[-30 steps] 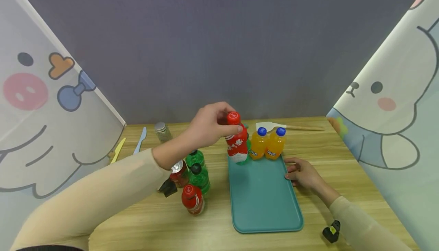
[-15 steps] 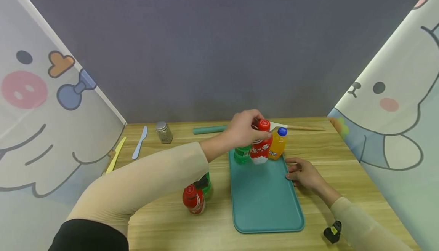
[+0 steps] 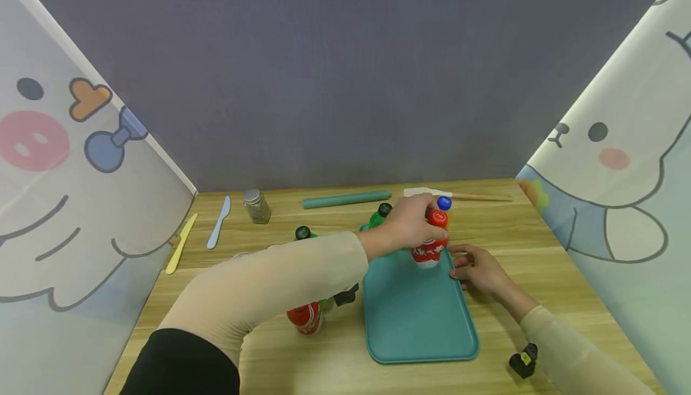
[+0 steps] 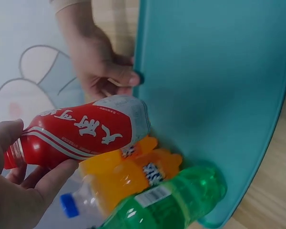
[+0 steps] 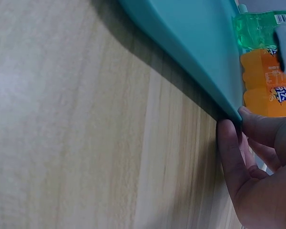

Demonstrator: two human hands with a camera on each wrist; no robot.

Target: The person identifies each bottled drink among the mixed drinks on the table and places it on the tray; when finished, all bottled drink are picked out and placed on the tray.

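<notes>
Your left hand (image 3: 412,227) grips red bottle (image 3: 430,245) near its cap, fingers curled round neck; bottle sits at far right part of teal tray (image 3: 418,317), base at tray surface, contact unclear. Orange bottles (image 4: 128,174) just behind red bottle on tray's far end, green bottle (image 4: 169,202) beside them at far left corner. Your right hand (image 3: 477,270) pinches tray's right rim, thumb on top, fingers beneath. Left of tray: another red bottle (image 3: 305,318) on wooden table (image 3: 270,359). Beyond tray: teal rod (image 3: 345,199), glass jar (image 3: 256,205), blue knife (image 3: 219,222), yellow knife (image 3: 181,243).
</notes>
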